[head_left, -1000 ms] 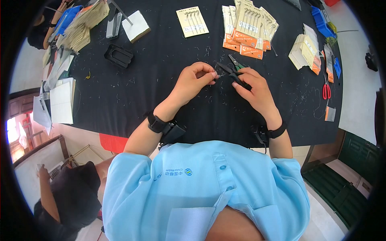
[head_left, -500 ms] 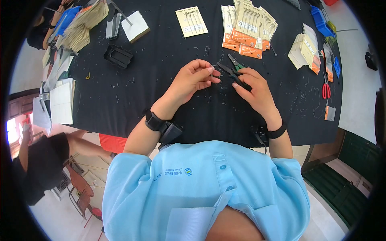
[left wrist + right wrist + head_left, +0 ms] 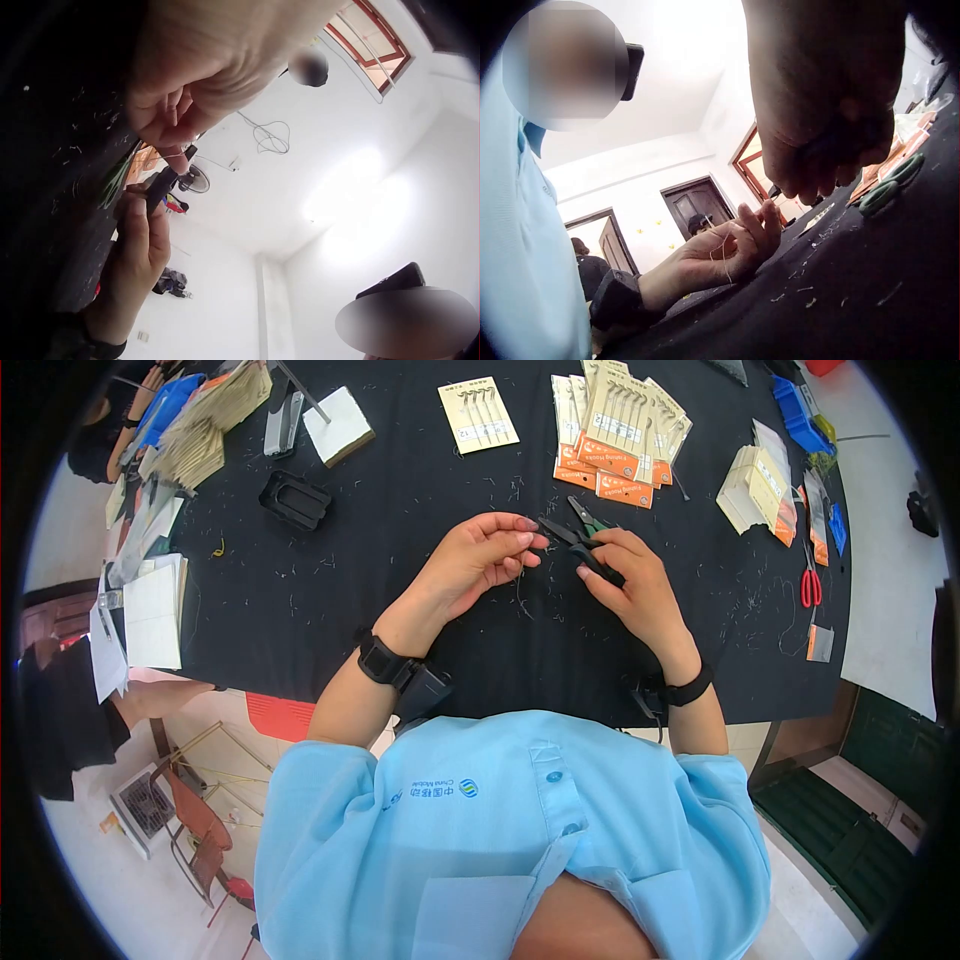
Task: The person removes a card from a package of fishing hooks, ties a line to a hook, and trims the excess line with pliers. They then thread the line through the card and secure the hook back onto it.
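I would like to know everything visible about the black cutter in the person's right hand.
The black cutter has dark, narrow, metal-looking blades with pointed ends, and black handles, perhaps plastic, partly hidden by the right hand, which grips them. It is held above the dark cloth, blades pointing forward and toward the left hand. Whether the blades are parted, or touch the left hand, I cannot tell.

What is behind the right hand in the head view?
Green scissors: blades and some handle show; the right hand covers the rest. Anything else behind it is hidden.
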Action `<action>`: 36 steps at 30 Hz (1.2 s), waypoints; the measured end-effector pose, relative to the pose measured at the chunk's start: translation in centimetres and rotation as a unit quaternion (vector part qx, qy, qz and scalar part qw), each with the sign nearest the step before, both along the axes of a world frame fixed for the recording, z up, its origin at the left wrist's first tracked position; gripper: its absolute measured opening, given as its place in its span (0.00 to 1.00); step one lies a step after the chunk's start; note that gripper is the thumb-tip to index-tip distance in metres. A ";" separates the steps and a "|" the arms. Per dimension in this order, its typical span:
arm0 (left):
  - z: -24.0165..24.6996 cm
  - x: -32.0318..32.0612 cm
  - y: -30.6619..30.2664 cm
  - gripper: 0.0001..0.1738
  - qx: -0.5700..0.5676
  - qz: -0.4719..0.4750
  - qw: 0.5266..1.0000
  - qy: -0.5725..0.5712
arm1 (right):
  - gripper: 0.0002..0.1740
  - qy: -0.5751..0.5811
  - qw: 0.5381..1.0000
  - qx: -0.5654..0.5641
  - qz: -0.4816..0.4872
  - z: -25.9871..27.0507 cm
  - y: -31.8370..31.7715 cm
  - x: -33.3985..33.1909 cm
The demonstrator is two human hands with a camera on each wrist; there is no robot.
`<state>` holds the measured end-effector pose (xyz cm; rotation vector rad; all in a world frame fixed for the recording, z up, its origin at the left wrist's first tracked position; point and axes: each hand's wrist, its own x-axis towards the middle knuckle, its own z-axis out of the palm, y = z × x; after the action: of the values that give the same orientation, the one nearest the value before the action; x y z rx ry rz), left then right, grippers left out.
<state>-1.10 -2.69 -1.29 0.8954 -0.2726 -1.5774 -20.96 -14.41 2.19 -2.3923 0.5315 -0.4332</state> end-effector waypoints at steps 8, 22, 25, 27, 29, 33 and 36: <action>0.3 -0.1 0.0 0.12 0.008 0.003 0.998 -0.059 | 0.11 0.004 1.000 -0.003 -0.001 -0.1 0.1 -0.1; -0.2 -0.3 0.0 0.10 0.011 0.002 0.992 -0.124 | 0.11 0.001 1.000 -0.010 0.003 -0.1 0.3 0.1; 0.1 -0.6 -0.1 0.10 0.018 0.024 0.989 -0.148 | 0.10 -0.004 1.000 -0.011 -0.002 -0.3 0.3 0.1; 0.1 -0.7 -0.2 0.10 0.019 0.033 0.987 -0.156 | 0.10 0.001 1.000 0.002 -0.017 -0.4 0.2 0.1; 0.0 -0.8 -0.3 0.10 0.019 0.036 0.985 -0.165 | 0.10 0.002 1.000 0.013 -0.021 -0.4 0.2 0.1; -0.1 -0.9 -0.4 0.10 0.003 0.045 0.980 -0.195 | 0.11 0.008 0.998 0.047 -0.036 -0.4 0.3 0.1; -0.4 -1.0 -0.3 0.11 -0.006 0.046 0.973 -0.228 | 0.11 0.007 0.999 0.021 -0.025 -0.6 0.3 -0.1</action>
<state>-2.05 -2.95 -1.70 1.2403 -0.5564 -1.2694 -21.01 -14.13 1.62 -2.3472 0.6015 -0.4226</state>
